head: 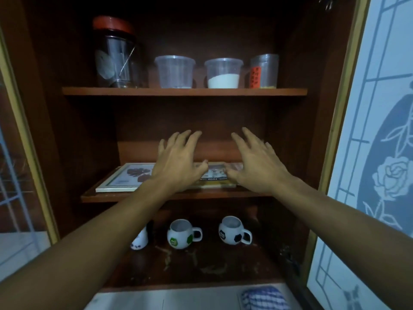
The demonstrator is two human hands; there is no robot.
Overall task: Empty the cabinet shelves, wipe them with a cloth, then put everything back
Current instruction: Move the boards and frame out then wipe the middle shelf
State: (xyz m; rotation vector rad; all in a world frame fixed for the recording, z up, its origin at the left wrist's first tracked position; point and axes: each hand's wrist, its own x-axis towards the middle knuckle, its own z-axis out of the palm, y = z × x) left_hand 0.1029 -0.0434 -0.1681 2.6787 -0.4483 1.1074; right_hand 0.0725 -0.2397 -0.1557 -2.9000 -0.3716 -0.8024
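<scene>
A dark wooden cabinet stands open. My left hand (178, 157) and my right hand (254, 162) hover with fingers spread over the middle shelf (107, 196), just above a yellow-edged book (214, 175). A framed leaf picture (127, 176) lies flat at the shelf's left. On the top shelf (183, 91) stand a tall jar with a red lid (115, 54), a clear tub (174, 71), a tub of white powder (223, 73) and a labelled container (264, 71). Two football mugs (181, 234) (233, 230) and a small white cup (139, 240) sit on the bottom shelf (201, 265).
A blue checked cloth (264, 298) lies on the white surface (156, 300) in front of the cabinet. The glass door with a frosted rose pattern (380, 175) hangs open at the right. Another glazed door (20, 164) is at the left.
</scene>
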